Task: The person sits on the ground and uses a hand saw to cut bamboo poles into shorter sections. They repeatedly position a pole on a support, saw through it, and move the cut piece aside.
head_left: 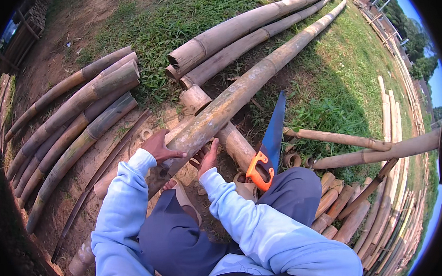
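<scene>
A long, mottled bamboo pole (243, 89) slants from between my knees toward the far right, its hollow near end low between my forearms. My left hand (161, 148) grips its left side close to that end, thumb laid across the top. On the other side my right hand (207, 158) holds the pole from below, its fingers partly hidden under it. The pole rests across a thicker bamboo log (238, 145). To the right of my right hand, a handsaw (272, 133) with an orange handle stands tilted, blade up, against the log beside my right knee.
Several cut bamboo poles (91, 88) lie at the left, near a thin dark strip (99, 174). Two thick poles (236, 31) extend over the grass ahead. Short bamboo pieces (340, 204) are heaped at the right, with long poles (395, 207) stacked beyond.
</scene>
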